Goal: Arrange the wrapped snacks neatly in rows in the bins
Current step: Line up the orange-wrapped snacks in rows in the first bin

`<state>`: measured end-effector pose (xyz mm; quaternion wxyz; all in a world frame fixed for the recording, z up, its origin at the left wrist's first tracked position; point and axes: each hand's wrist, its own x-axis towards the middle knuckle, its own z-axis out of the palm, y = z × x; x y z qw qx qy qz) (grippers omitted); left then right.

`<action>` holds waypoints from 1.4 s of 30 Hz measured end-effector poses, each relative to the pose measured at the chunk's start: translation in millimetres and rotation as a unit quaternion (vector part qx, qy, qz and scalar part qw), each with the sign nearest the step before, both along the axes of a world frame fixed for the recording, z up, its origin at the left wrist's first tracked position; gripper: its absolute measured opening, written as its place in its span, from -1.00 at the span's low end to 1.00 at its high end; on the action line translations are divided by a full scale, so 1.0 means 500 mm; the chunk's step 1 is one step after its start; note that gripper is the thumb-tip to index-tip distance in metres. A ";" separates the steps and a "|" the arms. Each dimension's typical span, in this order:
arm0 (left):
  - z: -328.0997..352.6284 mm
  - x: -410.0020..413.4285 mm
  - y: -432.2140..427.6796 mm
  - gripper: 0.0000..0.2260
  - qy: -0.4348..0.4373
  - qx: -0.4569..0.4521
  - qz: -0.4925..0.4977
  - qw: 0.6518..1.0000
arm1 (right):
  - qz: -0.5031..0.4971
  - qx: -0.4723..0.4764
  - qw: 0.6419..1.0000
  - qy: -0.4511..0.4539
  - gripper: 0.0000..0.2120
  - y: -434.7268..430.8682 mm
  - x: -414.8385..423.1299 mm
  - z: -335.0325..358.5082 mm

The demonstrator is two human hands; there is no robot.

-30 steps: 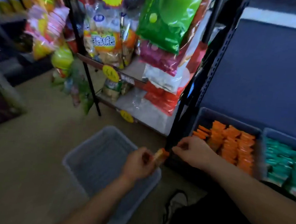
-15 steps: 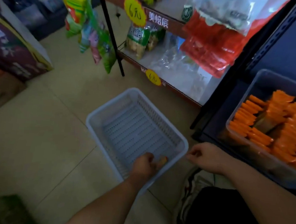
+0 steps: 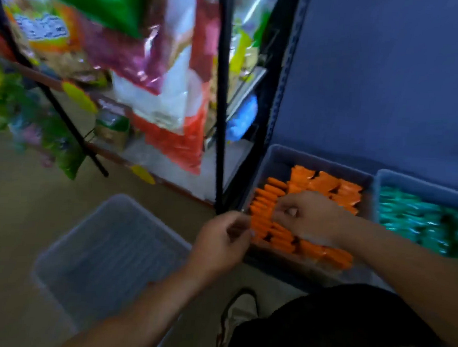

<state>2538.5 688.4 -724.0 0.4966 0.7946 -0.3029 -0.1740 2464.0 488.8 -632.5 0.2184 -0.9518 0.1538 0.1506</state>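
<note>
**Orange snack bin, both hands right at it**

So the orange wrapped snacks sit in a grey bin. They stand on edge in rows along its left side and lie flatter toward the far and near edges. The right hand is over the middle of the bin with its fingers curled down onto the packets. It's too blurry to say whether it's actually gripping one. The left hand is at the bin's near left corner, fingers loosely curled, and I can't see anything in them.

Just beside the bin's right side is a second bin full of teal snacks. On the floor to the left there's a pale plastic basket, partly under the left forearm. Behind that is a black metal rack loaded with big colourful snack bags, plus yellow price tags. A light shoe pokes out at the bottom, and a blue wall runs behind the bins.
</note>
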 end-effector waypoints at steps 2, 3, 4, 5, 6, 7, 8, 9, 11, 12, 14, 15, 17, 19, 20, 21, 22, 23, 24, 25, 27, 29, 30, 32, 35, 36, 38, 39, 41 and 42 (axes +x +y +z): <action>0.034 0.008 -0.074 -0.84 -0.018 0.001 -0.034 0.999 | -0.037 0.012 0.999 -0.021 -0.76 -0.066 -0.024 0.001; 0.041 0.012 -0.110 -0.85 -0.021 0.002 -0.048 0.999 | -0.055 0.017 0.998 -0.030 -0.72 -0.094 -0.033 -0.003; 0.042 0.019 -0.144 -0.88 -0.023 0.015 -0.056 0.998 | -0.076 0.023 0.996 -0.040 -0.73 -0.119 -0.041 -0.013; 0.039 0.027 -0.177 -0.87 -0.022 0.035 -0.057 0.997 | -0.100 0.030 0.993 -0.052 -0.77 -0.140 -0.046 -0.025; 0.028 0.039 -0.208 -0.84 -0.028 0.068 -0.061 0.995 | -0.123 0.039 0.990 -0.065 -0.82 -0.159 -0.050 -0.041; 0.016 0.051 -0.235 -0.79 -0.035 0.100 -0.073 0.992 | -0.150 0.051 0.985 -0.072 -0.85 -0.174 -0.053 -0.052; 0.002 0.066 -0.260 -0.75 -0.047 0.134 -0.092 0.986 | -0.175 0.071 0.979 -0.076 -0.86 -0.188 -0.053 -0.062; -0.010 0.082 -0.284 -0.73 -0.058 0.158 -0.110 0.980 | -0.192 0.090 0.974 -0.075 -0.86 -0.201 -0.051 -0.071; -0.034 0.111 -0.329 -0.74 -0.089 0.179 -0.136 0.970 | -0.201 0.106 0.971 -0.079 -0.85 -0.224 -0.044 -0.087; -0.048 0.122 -0.349 -0.74 -0.111 0.191 -0.149 0.964 | -0.201 0.110 0.970 -0.081 -0.85 -0.234 -0.041 -0.094; -0.073 0.135 -0.381 -0.70 -0.139 0.231 -0.176 0.947 | -0.205 0.132 0.966 -0.083 -0.84 -0.249 -0.040 -0.102; -0.086 0.140 -0.392 -0.69 -0.142 0.244 -0.185 0.941 | -0.210 0.145 0.964 -0.078 -0.83 -0.258 -0.041 -0.108; -0.109 0.144 -0.404 -0.65 -0.152 0.267 -0.198 0.931 | -0.217 0.169 0.959 -0.069 -0.81 -0.270 -0.047 -0.115; -0.124 0.144 -0.412 -0.64 -0.181 0.281 -0.202 0.920 | -0.219 0.203 0.952 -0.072 -0.80 -0.279 -0.049 -0.115; -0.127 0.141 -0.415 -0.65 -0.193 0.279 -0.198 0.920 | -0.221 0.217 0.948 -0.077 -0.79 -0.282 -0.048 -0.115; -0.128 0.139 -0.417 -0.66 -0.199 0.274 -0.190 0.921 | -0.225 0.225 0.944 -0.084 -0.80 -0.282 -0.048 -0.113; -0.127 0.136 -0.418 -0.67 -0.202 0.270 -0.180 0.924 | -0.229 0.229 0.942 -0.089 -0.80 -0.281 -0.046 -0.110; -0.127 0.133 -0.419 -0.68 -0.205 0.263 -0.172 0.927 | -0.229 0.228 0.942 -0.090 -0.80 -0.279 -0.045 -0.107; -0.128 0.131 -0.420 -0.69 -0.205 0.258 -0.166 0.929 | -0.227 0.223 0.944 -0.088 -0.80 -0.278 -0.045 -0.105; -0.128 0.129 -0.419 -0.69 -0.199 0.254 -0.161 0.933 | -0.223 0.218 0.947 -0.083 -0.81 -0.277 -0.045 -0.103; -0.127 0.130 -0.414 -0.62 -0.177 0.251 -0.159 0.938 | -0.223 0.214 0.948 -0.077 -0.82 -0.279 -0.047 -0.097; -0.111 0.134 -0.404 -0.58 -0.171 0.255 -0.176 0.935 | -0.226 0.205 0.949 -0.082 -0.84 -0.284 -0.049 -0.088; -0.094 0.133 -0.398 -0.60 -0.176 0.249 -0.184 0.934 | -0.225 0.197 0.950 -0.086 -0.86 -0.284 -0.051 -0.084; -0.043 0.130 -0.387 -0.69 -0.163 0.214 -0.180 0.946 | -0.225 0.174 0.954 -0.099 -0.93 -0.280 -0.055 -0.072; 0.065 0.106 -0.369 -0.86 -0.073 0.111 -0.178 0.975 | -0.220 0.197 0.944 -0.144 -0.81 -0.260 -0.063 -0.039; 0.105 0.094 -0.360 -0.89 -0.050 0.077 -0.186 0.978 | -0.221 0.225 0.934 -0.168 -0.80 -0.252 -0.065 -0.025; 0.175 0.073 -0.343 -0.89 -0.044 0.027 -0.184 0.982 | -0.219 0.282 0.909 -0.214 -0.90 -0.230 -0.076 0.008; 0.209 0.063 -0.335 -0.89 -0.050 0.007 -0.176 0.983 | -0.219 0.309 0.895 -0.235 -0.93 -0.218 -0.081 0.023; 0.272 0.045 -0.318 -0.92 -0.050 -0.024 -0.145 0.988 | -0.229 0.367 0.860 -0.271 -0.93 -0.195 -0.092 0.064; 0.299 0.038 -0.309 -0.94 -0.038 -0.029 -0.126 0.991 | -0.235 0.396 0.841 -0.285 -0.92 -0.185 -0.098 0.086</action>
